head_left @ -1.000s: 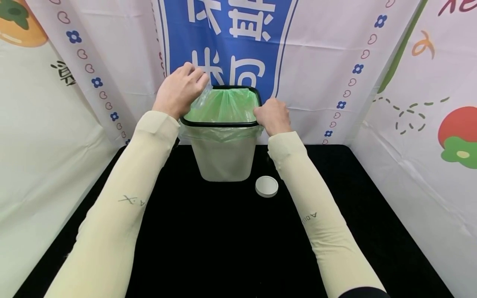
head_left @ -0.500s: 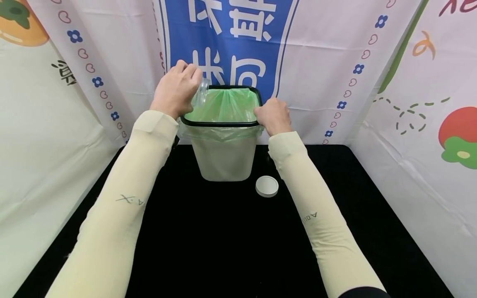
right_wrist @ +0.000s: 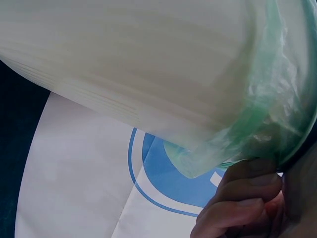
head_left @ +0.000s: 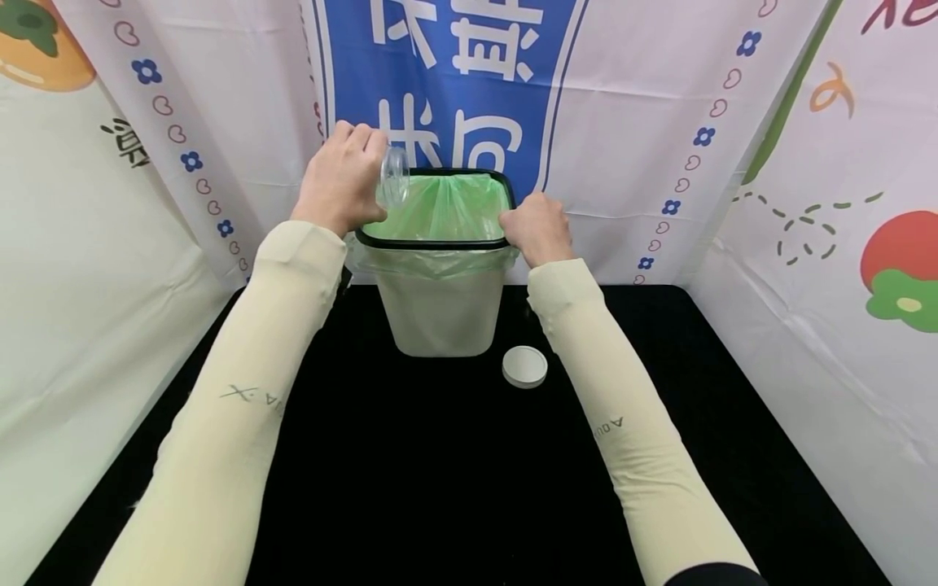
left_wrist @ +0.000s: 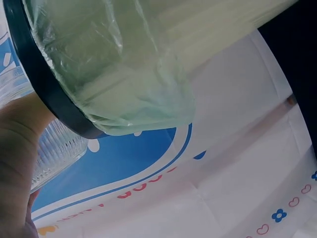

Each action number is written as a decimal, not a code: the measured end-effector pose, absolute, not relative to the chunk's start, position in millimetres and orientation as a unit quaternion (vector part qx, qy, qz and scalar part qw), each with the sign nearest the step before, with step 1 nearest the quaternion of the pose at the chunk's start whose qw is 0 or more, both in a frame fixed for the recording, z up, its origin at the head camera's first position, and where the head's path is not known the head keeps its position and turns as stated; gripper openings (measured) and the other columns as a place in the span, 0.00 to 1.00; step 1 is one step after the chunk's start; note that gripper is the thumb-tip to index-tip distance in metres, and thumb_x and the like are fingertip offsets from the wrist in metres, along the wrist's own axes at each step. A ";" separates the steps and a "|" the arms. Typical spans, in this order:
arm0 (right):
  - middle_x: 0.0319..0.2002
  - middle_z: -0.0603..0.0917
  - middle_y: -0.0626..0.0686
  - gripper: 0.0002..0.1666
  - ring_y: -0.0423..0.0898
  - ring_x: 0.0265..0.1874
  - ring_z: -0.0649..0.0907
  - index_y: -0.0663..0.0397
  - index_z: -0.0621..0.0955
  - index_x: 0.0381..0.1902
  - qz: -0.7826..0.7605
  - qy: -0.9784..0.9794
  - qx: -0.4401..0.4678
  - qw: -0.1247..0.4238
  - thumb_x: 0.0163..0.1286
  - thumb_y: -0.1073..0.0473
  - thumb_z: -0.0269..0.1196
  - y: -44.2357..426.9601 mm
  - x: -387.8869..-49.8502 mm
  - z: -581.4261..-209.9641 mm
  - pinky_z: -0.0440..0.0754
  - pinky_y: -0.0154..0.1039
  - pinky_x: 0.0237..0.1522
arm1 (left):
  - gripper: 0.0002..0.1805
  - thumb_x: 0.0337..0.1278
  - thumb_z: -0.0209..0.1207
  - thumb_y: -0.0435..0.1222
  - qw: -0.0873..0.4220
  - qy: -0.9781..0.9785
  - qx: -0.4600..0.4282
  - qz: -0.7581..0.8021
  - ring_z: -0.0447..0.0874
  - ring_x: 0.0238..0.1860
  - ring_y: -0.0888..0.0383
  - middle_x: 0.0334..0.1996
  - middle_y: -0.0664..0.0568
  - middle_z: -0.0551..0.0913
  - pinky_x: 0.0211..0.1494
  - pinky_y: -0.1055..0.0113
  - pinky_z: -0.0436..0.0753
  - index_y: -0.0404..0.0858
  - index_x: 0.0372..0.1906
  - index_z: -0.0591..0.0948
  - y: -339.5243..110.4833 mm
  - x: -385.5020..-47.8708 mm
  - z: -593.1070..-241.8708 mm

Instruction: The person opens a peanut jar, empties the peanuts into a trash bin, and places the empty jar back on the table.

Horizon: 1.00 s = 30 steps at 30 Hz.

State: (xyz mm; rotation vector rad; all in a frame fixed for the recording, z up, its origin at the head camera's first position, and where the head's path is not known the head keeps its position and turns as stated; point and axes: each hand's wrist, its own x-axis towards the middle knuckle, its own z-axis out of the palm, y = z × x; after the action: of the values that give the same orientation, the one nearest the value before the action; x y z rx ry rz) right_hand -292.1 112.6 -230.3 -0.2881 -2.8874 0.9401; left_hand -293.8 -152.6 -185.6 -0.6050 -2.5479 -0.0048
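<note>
My left hand grips a clear ribbed jar above the left side of a bin. The jar lies tipped over, its end pointing in over the opening; most of it is hidden behind the hand in the head view. A green plastic bag lines the bin and folds over its black rim. On the opposite side, my right hand holds the rim, with curled fingers by the bag's edge in the right wrist view. Whether anything lies in the bag cannot be seen.
A round white lid lies on the black table, just right of the bin's foot. Behind the bin hangs a printed cloth with a blue panel, and white cloth walls stand on both sides.
My left hand has shifted slightly left and turned, bringing more of the jar's clear end into sight. The right hand, bin and lid stay in place.
</note>
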 end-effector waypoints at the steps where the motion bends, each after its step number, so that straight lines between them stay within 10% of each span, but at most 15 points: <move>1: 0.35 0.76 0.54 0.10 0.52 0.32 0.78 0.51 0.75 0.33 0.309 -0.945 -0.095 0.044 0.73 0.53 0.54 112.6 -292.3 -230.4 0.73 0.41 0.27 | 0.42 0.37 0.75 0.31 0.256 -0.941 -0.221 -0.006 0.70 0.61 0.33 0.60 0.29 0.78 0.74 0.44 0.75 0.23 0.63 0.72 -152.9 -293.8 -185.8; 30: 0.26 0.69 0.50 0.13 0.47 0.22 0.71 0.48 0.70 0.25 0.318 -0.942 -0.094 0.049 0.72 0.56 0.54 111.2 -292.4 -232.3 0.67 0.39 0.20 | 0.51 0.36 0.80 0.38 0.242 -0.942 -0.133 -0.188 0.67 0.66 0.38 0.65 0.35 0.76 0.73 0.41 0.75 0.28 0.70 0.70 -160.7 -292.5 -195.4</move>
State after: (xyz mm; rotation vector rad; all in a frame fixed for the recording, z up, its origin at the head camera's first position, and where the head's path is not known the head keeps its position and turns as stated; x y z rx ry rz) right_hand -292.4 111.2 -232.3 -0.2856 -2.8711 0.9689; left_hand -292.5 -160.7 -195.4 -0.3638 -2.5762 -0.5129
